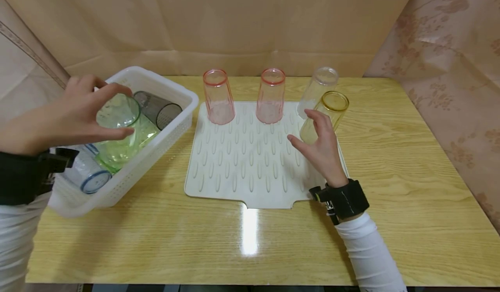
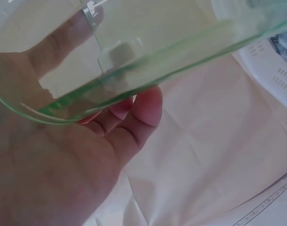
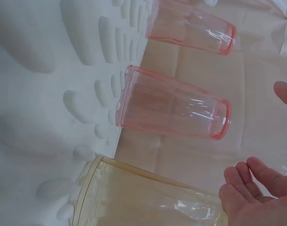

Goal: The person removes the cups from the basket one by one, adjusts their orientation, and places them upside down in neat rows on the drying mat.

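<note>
My left hand (image 1: 80, 114) holds a clear green drinking glass (image 1: 120, 109) at the white basket, fingers on its far side and thumb nearer. In the left wrist view the tilted green glass (image 2: 148, 52) lies against the palm, fingers seen through its wall. My right hand (image 1: 322, 151) hovers over the right of a white ribbed drying mat (image 1: 242, 183), thumb and fingers apart and holding nothing. Closest to it is an upside-down yellow glass (image 1: 333, 103); the right wrist view shows fingertips beside that glass (image 3: 148, 197); whether they touch is unclear.
Two pink glasses (image 1: 218, 96) and a colourless glass (image 1: 325, 79) stand upside down along the mat's back edge. In the white basket (image 1: 156, 153) lie a grey glass (image 1: 150, 105), a blue-rimmed glass (image 1: 87, 175) and green glassware. A wooden table (image 1: 390, 153) carries everything.
</note>
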`<state>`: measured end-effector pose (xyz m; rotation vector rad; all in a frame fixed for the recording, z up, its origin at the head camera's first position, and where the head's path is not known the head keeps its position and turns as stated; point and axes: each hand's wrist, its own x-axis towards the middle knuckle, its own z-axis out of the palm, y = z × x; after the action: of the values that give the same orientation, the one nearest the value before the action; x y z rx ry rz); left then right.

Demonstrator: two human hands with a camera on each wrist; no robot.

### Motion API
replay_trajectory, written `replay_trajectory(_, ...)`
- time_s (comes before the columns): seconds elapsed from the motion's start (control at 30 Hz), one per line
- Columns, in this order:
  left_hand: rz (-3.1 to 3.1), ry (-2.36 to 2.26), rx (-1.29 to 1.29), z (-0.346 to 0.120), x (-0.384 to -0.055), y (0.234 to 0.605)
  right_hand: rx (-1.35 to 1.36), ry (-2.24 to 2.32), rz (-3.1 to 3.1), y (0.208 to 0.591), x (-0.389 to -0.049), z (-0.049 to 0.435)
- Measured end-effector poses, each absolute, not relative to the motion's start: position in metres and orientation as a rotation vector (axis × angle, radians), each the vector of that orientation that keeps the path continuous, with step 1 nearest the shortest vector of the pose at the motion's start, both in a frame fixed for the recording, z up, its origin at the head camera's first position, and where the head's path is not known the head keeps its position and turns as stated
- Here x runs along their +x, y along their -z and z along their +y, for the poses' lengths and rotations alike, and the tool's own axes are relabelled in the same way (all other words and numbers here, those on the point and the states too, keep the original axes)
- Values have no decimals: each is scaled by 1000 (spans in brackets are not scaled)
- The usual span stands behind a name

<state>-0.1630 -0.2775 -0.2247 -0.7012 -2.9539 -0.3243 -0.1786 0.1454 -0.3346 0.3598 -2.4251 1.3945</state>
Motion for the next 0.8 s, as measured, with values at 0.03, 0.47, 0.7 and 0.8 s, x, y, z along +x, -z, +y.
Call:
replay_trajectory(0.03, -2958, 326, -704, -276, -163, 223, 359, -1391, -2427, 333, -177, 145)
replay_trajectory(0.47, -2906, 371, -760, -265, -168, 210, 347, -1415, -2407, 329, -174, 148)
replay_trajectory(0.7, -2896, 357, -757, -254, -168, 201, 352, -1433, -2400, 327, -172, 147)
replay_trajectory(0.8, -2904, 356, -777, -248, -167, 197, 351, -1425, -2408, 327, -171, 147)
